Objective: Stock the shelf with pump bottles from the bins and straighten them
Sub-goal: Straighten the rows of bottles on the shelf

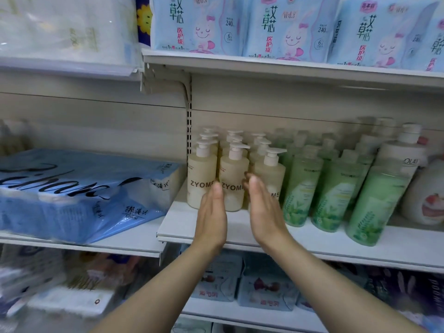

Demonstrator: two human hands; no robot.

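Head view: on the white metal shelf [396,241] stand three rows of cream plastic pump bottles [234,181], roughly three deep. The left hand [212,210] and right hand [263,207], both flat with straight fingers, flank the middle front bottle. About eight green pump bottles [334,186] stand just right.

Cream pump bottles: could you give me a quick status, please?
Left hand and right hand open, flanking middle front cream bottle. Green bottles close right.
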